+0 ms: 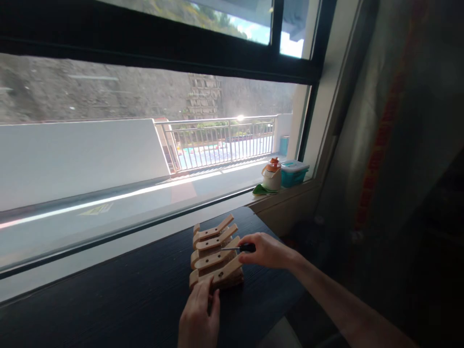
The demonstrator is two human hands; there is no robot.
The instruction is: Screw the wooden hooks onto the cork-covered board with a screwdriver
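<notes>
A pale wooden rack (213,263) lies on the dark table, with several angled wooden pieces in a row, each with dark round holes or screw heads. My right hand (264,251) is closed around the black handle of a screwdriver (247,248). Its thin metal shaft points left over the middle of the rack; whether the tip touches a screw cannot be made out. At the rack's near edge, the fingers of my left hand (200,311) press against the front wooden piece and grip it; part of the fingertips is hidden.
The dark table (90,309) runs along a large window. Its sill (250,198) bears a white bottle with an orange top (271,176), a green leaf-like item (264,190) and a teal lidded box (293,175). A greyish curtain (380,121) hangs at the right.
</notes>
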